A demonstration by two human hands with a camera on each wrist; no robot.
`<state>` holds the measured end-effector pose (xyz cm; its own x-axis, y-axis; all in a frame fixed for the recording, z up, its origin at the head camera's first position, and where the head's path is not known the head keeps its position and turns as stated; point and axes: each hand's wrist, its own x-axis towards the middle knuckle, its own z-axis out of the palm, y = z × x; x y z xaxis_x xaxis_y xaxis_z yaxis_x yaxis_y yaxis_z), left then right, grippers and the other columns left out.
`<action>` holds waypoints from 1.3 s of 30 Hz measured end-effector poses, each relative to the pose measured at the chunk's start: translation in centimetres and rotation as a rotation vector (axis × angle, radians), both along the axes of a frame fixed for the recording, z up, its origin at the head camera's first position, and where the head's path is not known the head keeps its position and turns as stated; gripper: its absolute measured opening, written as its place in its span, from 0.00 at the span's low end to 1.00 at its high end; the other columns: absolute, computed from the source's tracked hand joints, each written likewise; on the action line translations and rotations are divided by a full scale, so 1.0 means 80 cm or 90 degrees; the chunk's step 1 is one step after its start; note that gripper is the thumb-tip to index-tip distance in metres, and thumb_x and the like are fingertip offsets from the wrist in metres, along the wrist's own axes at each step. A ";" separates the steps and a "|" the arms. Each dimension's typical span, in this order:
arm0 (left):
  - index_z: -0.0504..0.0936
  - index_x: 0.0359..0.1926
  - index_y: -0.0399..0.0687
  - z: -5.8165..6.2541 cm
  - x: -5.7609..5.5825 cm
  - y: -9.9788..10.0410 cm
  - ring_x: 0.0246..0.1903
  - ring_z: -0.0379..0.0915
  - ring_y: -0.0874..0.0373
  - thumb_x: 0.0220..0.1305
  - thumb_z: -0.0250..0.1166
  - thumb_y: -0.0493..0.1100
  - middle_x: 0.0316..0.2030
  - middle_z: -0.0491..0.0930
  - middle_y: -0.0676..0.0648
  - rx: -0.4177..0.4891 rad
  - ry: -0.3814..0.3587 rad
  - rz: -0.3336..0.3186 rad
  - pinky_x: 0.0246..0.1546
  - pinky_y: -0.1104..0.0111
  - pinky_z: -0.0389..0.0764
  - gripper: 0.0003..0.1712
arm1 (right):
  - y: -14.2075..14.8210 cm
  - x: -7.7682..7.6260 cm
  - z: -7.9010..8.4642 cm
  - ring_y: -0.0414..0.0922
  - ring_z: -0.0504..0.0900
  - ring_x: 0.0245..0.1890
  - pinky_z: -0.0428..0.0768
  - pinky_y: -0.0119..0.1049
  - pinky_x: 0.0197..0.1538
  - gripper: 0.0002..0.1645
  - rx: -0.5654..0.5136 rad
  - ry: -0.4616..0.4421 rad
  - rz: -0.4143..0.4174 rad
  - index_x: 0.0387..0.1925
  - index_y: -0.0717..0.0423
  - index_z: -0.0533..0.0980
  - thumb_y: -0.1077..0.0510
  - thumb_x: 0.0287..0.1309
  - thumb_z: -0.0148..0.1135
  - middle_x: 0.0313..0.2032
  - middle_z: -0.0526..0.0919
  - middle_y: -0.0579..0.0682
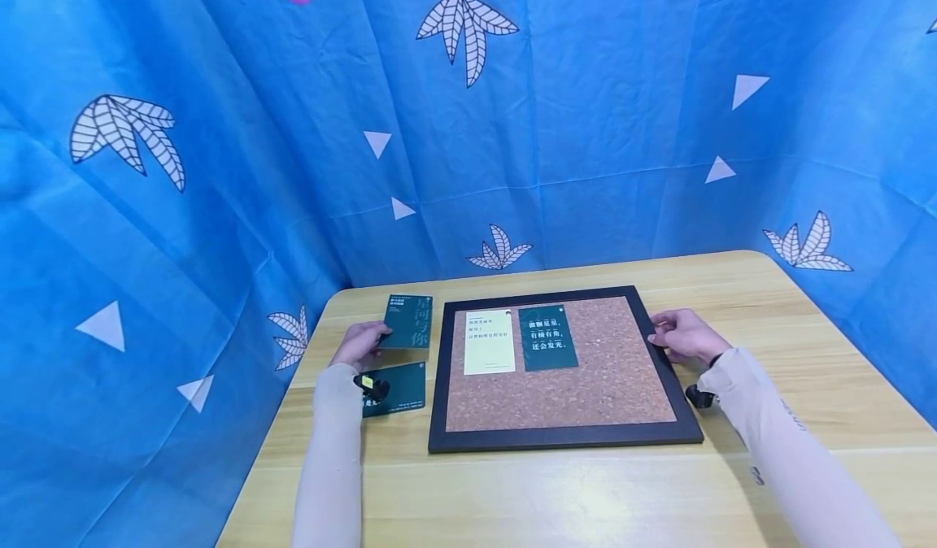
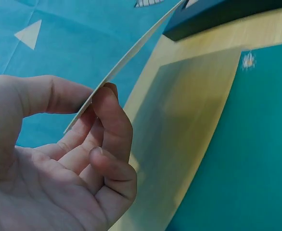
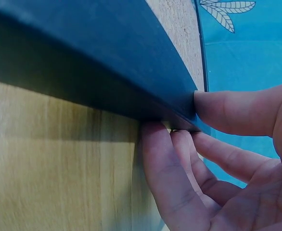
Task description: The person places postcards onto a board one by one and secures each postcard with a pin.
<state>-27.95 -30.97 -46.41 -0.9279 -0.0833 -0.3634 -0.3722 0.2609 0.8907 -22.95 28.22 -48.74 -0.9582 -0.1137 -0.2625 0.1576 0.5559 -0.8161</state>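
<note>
In the head view, my left hand [image 1: 357, 345] pinches a dark green card [image 1: 408, 324] with white lettering, left of the framed cork board [image 1: 556, 406]. The left wrist view shows this card [image 2: 126, 57] edge-on between thumb and fingers, tilted and raised off the table. A second green card [image 1: 410, 389] lies nearer, partly hidden by my wrist. My right hand [image 1: 688, 335] grips the board's right side. In the right wrist view, its thumb rests on the black frame [image 3: 97, 45] and its fingers touch the outer edge. A pale yellow card [image 1: 489, 357] and a green card [image 1: 547, 341] lie side by side on the cork.
The board lies flat on a light wooden table [image 1: 527, 491]. A blue patterned curtain [image 1: 600, 101] hangs behind the table and along its sides. Small dark pin-like spots show at the top right corners of the cards on the cork.
</note>
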 end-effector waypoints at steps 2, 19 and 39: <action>0.70 0.71 0.34 0.002 0.000 0.004 0.50 0.65 0.51 0.75 0.58 0.45 0.57 0.72 0.42 0.003 0.000 -0.007 0.53 0.62 0.72 0.29 | 0.000 0.000 0.000 0.41 0.78 0.31 0.82 0.34 0.30 0.33 -0.001 -0.002 0.000 0.69 0.79 0.62 0.63 0.70 0.58 0.47 0.76 0.63; 0.73 0.69 0.38 0.023 -0.002 0.051 0.46 0.70 0.53 0.74 0.60 0.46 0.60 0.76 0.42 0.026 0.013 -0.022 0.49 0.65 0.76 0.28 | -0.001 0.002 0.001 0.40 0.76 0.29 0.80 0.33 0.29 0.34 -0.022 -0.013 0.009 0.70 0.79 0.60 0.63 0.72 0.57 0.45 0.75 0.58; 0.75 0.67 0.40 0.046 0.009 0.119 0.33 0.80 0.61 0.71 0.65 0.43 0.54 0.85 0.41 0.058 0.025 -0.071 0.35 0.73 0.80 0.27 | 0.001 0.004 0.001 0.42 0.79 0.37 0.84 0.35 0.34 0.35 0.001 -0.007 0.012 0.71 0.79 0.60 0.61 0.72 0.58 0.52 0.76 0.66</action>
<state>-27.24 -21.42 -42.70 -0.9433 0.0525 -0.3279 -0.3099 0.2154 0.9260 -22.67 28.27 -48.65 -0.9531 -0.1317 -0.2727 0.1556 0.5596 -0.8140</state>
